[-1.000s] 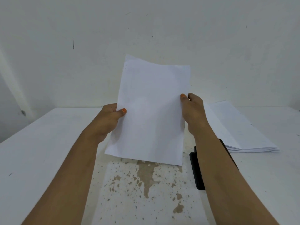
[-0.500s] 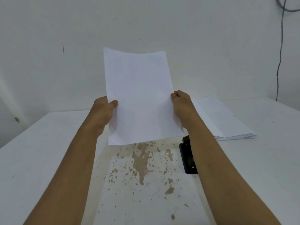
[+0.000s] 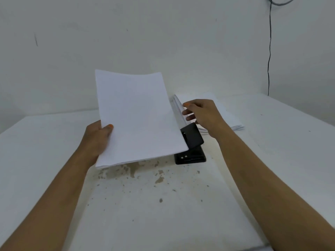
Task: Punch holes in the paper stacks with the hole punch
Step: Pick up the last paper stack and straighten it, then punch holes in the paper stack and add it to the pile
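My left hand (image 3: 97, 140) grips a thin stack of white paper (image 3: 137, 116) by its left edge, thumb on top. The stack tilts down to the right, and its right edge lies at the mouth of the black hole punch (image 3: 192, 144) on the table. My right hand (image 3: 201, 113) hovers just right of the stack and above the punch, fingers loosely spread, holding nothing. A second pile of white paper (image 3: 230, 115) lies flat on the table behind my right hand.
The white table (image 3: 54, 142) has a patch of brown stains (image 3: 145, 171) in front of the punch. A white wall stands close behind. A black cable (image 3: 269, 51) hangs down the wall at the right.
The stack was held upright by both hands. Now my right hand has let go and moved right, and my left hand has lowered the stack's right edge to the punch.
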